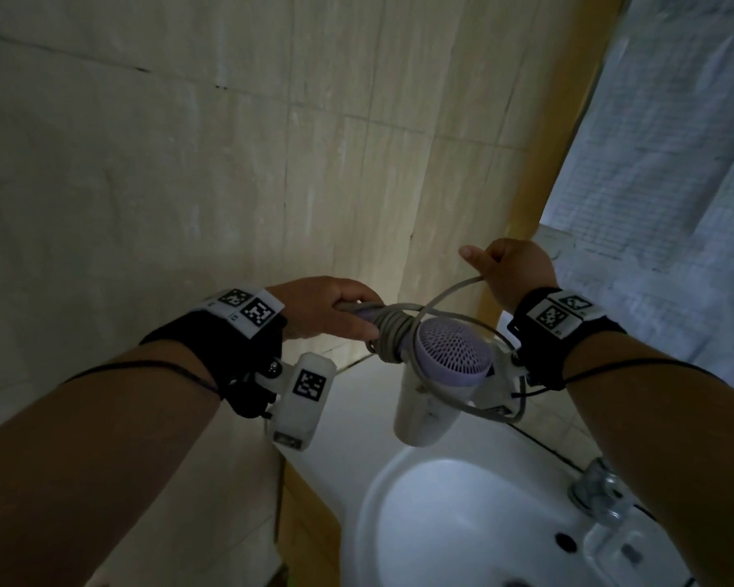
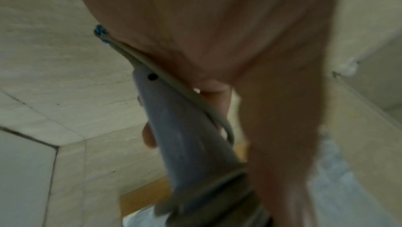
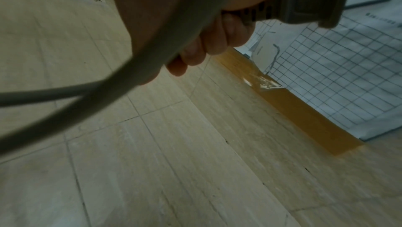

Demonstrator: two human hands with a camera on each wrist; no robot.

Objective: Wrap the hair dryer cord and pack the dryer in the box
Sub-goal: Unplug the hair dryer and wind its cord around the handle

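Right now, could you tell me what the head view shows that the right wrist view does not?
Only the head view shows the hair dryer, the left hand gripping its handle with cord coils beside it, and the sink below. Only the right wrist view shows the plug at the right hand. Both show that hand holding the cord.

white sink [image 1: 382, 519] | metal tap [image 1: 598, 489] | tiled wall [image 1: 187, 163] | possibly curtain [image 1: 674, 163]

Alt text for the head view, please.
Over a white ceramic sink, the left hand grips the handle of a lilac-grilled white hair dryer already wound with several turns of grey cord, while the right hand holds a loose loop.
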